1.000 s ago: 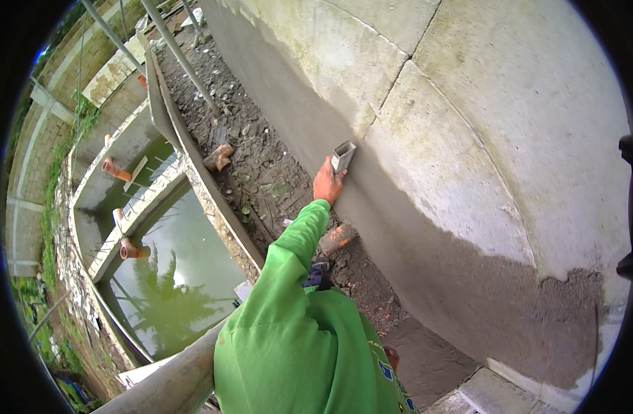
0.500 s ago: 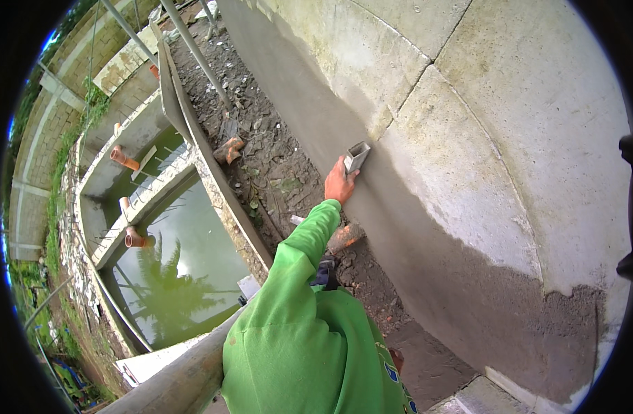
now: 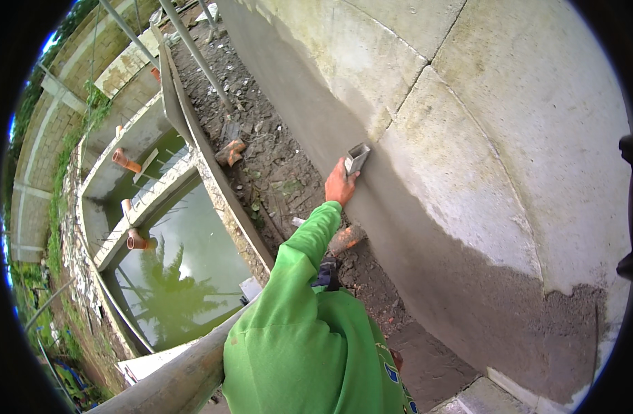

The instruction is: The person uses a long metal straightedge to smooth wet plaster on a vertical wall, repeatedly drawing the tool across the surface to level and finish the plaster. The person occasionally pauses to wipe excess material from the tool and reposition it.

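Note:
My left hand (image 3: 340, 186), at the end of a green sleeve (image 3: 306, 238), reaches out to the wall. Its fingers are closed round a short grey piece of rectangular tube (image 3: 358, 159), whose hollow end faces up. The tube rests against smooth, damp grey plaster (image 3: 378, 186) that covers the lower part of the concrete wall (image 3: 496, 124). Close to the tube, the plaster's upper edge meets the paler bare concrete. Rougher, darker plaster (image 3: 537, 317) covers the wall at the lower right. My right hand is out of sight.
A thick round pole (image 3: 185, 369) runs close by at the lower left. Below lies muddy, littered ground (image 3: 268, 145) with an orange pipe piece (image 3: 230, 152). To the left, a concrete tank (image 3: 223, 190) holds green water (image 3: 185, 269). Slanting poles (image 3: 195, 55) stand at the far end.
My left hand and the tube stay at nearly the same spot on the plaster. Only the view has shifted very slightly.

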Available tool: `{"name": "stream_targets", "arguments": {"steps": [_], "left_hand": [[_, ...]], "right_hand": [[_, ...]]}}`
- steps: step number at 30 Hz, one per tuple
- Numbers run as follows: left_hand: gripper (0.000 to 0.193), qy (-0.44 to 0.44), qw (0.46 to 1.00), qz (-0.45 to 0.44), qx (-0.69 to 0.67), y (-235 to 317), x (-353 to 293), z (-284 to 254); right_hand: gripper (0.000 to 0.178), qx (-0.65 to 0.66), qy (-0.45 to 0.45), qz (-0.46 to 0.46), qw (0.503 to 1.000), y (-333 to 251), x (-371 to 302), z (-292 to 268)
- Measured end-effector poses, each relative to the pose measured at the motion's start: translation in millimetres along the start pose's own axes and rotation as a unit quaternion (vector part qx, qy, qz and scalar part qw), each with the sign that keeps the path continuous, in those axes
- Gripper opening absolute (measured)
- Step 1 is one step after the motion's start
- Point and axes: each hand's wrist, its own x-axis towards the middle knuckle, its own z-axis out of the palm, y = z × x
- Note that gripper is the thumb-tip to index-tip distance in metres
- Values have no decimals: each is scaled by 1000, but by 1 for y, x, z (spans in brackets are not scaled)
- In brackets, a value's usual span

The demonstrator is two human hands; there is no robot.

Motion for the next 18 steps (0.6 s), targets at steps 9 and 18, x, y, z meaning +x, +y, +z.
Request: {"name": "stream_targets", "arguments": {"steps": [9,18], "left_hand": [[74,-22,1000,3,-2,-9,0,1],[66,39,998,25,-43,8,-6,-11]], "right_hand": [[38,152,33,158,975,-1,64,17],[37,145,51,135,979,-19,34,9]]}}
